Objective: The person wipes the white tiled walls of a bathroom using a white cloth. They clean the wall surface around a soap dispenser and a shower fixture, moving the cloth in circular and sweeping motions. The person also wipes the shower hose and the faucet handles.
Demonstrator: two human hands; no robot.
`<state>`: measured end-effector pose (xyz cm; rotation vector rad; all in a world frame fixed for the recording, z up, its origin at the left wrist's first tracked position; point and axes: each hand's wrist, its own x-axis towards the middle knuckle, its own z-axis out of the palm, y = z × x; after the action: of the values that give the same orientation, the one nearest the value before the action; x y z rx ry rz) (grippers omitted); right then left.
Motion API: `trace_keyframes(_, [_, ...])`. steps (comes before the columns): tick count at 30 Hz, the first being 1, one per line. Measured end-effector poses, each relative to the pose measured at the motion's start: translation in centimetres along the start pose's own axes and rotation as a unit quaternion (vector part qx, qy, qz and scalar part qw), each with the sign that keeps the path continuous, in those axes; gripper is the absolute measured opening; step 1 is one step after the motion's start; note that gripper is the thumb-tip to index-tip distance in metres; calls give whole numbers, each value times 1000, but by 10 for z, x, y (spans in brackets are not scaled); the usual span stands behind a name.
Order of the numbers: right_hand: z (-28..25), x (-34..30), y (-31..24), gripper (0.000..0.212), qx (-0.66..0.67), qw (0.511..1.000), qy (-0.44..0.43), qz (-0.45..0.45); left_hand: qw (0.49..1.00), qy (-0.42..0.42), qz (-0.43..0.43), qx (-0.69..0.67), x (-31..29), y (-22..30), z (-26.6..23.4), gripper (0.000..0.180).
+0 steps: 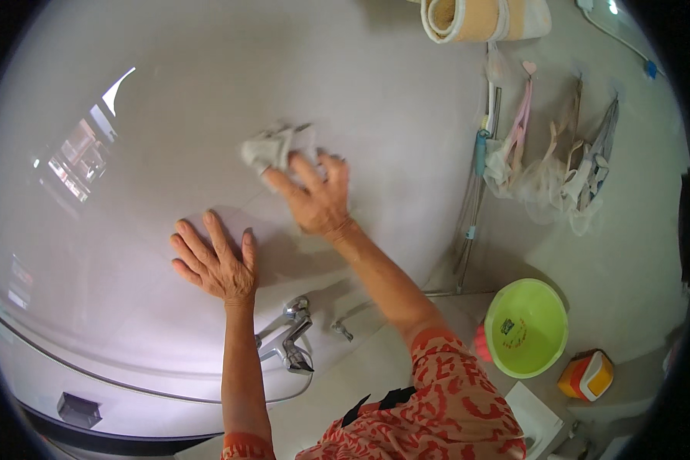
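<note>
A person is wiping a glossy pale wall (207,100) above a chrome tap (290,337), and the wiping stroke looks to be mid-way. The right hand (318,201) presses a crumpled grey-white cloth (272,148) flat against the wall, well above the tap and a little to its right; its fingers are spread and bent over the cloth, pinning it under the fingertips rather than clenching it in a fist. The left hand (216,262) lies open against the wall just above the tap, fingers splayed and holding nothing, seemingly as a brace. In my judgement the next move calls for steady pressure on the cloth while it slides, with the left palm staying planted for balance. The cloth looks thin, soft and bunched into folds, with a loose end sticking out to the upper left. To the right of the tap stands a lime-green plastic basin (526,328), with an orange-and-yellow container (586,376) beside it, and mesh bags (548,165) hang on the side wall above the basin.
</note>
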<state>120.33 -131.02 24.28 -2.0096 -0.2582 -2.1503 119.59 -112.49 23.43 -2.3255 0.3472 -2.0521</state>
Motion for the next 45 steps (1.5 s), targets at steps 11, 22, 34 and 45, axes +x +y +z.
trace_keyframes(11, [11,23,115,41,-53,990,70,108,1000,10,2,11,-2,-3,3,60])
trace_keyframes(22, [5,60,232,35,19,955,119,271,999,19,8,33,0,3,2,63])
trace_keyframes(34, [7,67,69,38,75,994,54,-67,999,17,7,33,-2,-3,2,63])
trace_keyframes(45, [5,86,200,31,-8,995,84,47,999,21,9,38,0,1,4,66])
